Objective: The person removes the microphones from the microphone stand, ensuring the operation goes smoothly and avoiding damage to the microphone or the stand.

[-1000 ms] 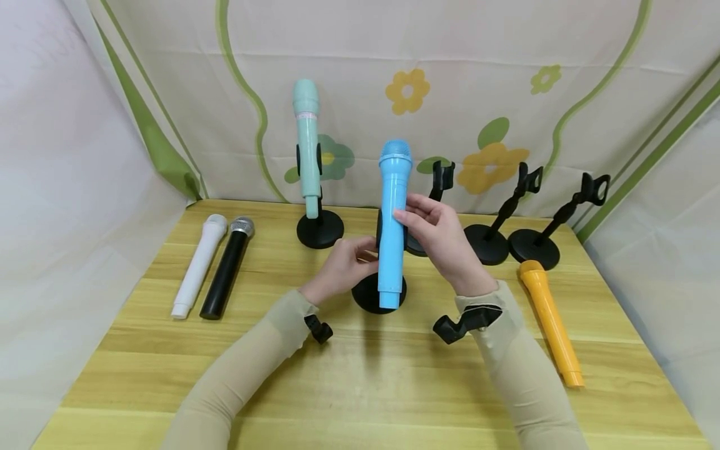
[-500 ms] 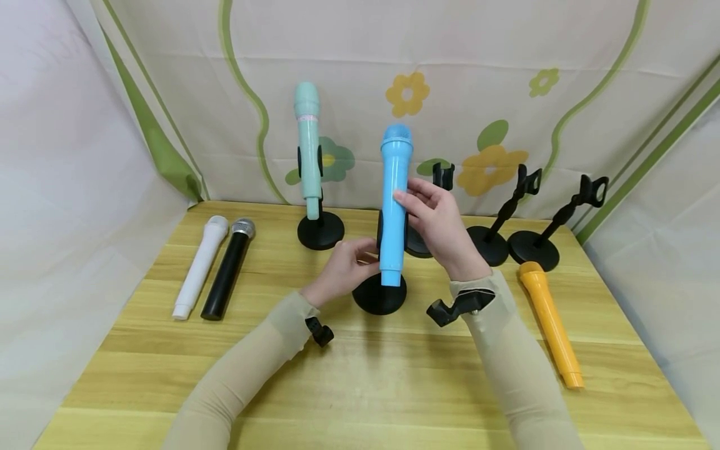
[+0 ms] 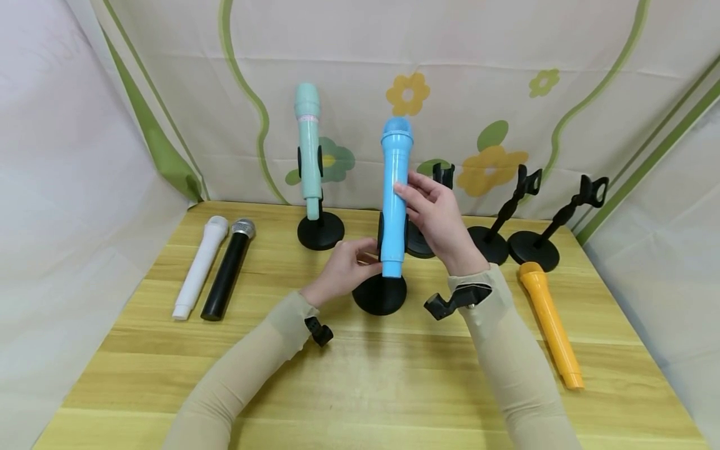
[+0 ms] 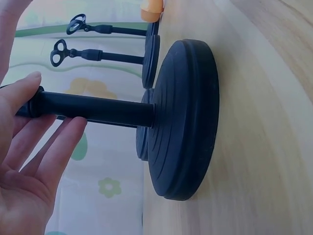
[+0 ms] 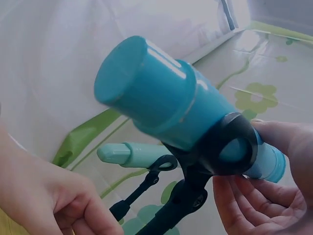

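Note:
My right hand pinches a light blue microphone between thumb and fingers, about halfway along its body. The microphone sits in the black clip of a desk stand, which curves round the lower body in the right wrist view. My left hand grips that stand's pole, the thumb on one side and fingers on the other. Flat on the table rests the round stand base. The microphone tilts, head up and away, its plain end toward me. In the head view it hides most of the pole.
A mint microphone is held in another stand at the back. Left lie a white microphone and a black microphone; an orange microphone lies right. Stands with bare clips, including this stand, line the back right.
The blue microphone has slid up and away through the clip, its lower end now higher above the base. My right hand has moved up with it. My left hand stays on the pole.

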Demonstrator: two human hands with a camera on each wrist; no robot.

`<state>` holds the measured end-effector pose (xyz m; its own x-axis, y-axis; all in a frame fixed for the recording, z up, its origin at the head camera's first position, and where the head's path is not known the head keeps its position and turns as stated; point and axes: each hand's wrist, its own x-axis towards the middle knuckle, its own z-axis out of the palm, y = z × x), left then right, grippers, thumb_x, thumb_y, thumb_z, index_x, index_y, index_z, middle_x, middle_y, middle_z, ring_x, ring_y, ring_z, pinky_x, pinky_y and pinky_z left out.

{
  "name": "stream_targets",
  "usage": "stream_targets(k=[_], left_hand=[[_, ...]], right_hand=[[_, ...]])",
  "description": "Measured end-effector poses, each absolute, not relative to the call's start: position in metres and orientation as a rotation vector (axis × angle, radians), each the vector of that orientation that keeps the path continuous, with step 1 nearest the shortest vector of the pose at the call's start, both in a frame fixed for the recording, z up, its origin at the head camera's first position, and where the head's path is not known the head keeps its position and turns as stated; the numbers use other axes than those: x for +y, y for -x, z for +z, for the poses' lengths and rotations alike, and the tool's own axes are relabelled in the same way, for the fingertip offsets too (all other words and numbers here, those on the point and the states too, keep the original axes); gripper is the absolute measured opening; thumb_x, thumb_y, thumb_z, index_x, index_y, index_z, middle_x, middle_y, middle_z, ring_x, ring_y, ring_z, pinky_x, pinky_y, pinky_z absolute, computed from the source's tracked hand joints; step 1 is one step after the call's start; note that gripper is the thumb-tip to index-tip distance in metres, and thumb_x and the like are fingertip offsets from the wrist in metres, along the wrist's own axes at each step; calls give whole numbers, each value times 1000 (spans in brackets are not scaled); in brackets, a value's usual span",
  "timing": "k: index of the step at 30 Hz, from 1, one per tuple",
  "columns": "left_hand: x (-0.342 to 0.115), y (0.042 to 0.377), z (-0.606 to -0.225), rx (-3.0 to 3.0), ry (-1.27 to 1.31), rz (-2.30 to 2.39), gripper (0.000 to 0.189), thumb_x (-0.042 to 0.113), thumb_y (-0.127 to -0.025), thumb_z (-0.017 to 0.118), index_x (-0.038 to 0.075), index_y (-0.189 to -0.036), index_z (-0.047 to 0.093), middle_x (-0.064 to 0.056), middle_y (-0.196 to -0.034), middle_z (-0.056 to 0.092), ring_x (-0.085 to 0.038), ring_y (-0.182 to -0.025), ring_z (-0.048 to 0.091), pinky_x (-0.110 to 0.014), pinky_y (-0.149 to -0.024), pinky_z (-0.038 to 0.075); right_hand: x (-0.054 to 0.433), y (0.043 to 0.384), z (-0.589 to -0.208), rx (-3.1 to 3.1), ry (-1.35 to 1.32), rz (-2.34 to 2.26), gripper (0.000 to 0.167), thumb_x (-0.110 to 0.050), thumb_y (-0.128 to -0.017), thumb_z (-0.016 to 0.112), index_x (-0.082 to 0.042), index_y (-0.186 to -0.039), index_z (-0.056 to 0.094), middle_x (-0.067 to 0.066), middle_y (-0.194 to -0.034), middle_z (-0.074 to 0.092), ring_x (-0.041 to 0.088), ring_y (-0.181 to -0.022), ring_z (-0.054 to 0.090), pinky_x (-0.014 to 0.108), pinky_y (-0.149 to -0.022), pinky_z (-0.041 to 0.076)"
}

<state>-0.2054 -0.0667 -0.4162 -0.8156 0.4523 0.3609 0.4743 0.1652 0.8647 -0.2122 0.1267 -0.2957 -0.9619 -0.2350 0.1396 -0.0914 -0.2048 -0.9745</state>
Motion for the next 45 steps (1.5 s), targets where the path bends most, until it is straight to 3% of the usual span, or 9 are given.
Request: stream_targets(k=[12,18,32,45], left_hand=[[-64,205,-415,-2391,929,-1789,23,-7,-90,74,-3,-113,69,-15,-109,73,-28,-99,71,-37,-82,61],[-64,193,-395,-2383,950,-1773,21,-10,-91,71,-9,-111,68,-21,-109,72,-35,-100,70,-39,-83,61],[-65,187,-386,-2370,967,-1785,21,-9,-91,71,-8,-113,68,-21,-108,72,-34,-98,71,-33,-82,60],[-65,184,-381,-2377,961,-1770,19,-9,-91,72,-8,-110,68,-20,-106,72,-34,-98,71,-33,-82,60]], right_hand=[[133,199,-302,1925,453,-2254,63,-16,-101,65,0,-155,37,19,-142,52,28,-125,55,40,-107,46],[136,190,-305,1943,480,-2213,63,-15,-101,65,-3,-156,38,18,-140,55,28,-125,56,40,-109,44],[137,177,-309,2014,497,-2178,69,-12,-98,68,-6,-158,35,12,-145,52,27,-130,52,34,-108,45],[137,178,-307,2073,505,-2168,70,-16,-96,74,-8,-156,40,15,-143,54,29,-129,54,33,-105,47]])
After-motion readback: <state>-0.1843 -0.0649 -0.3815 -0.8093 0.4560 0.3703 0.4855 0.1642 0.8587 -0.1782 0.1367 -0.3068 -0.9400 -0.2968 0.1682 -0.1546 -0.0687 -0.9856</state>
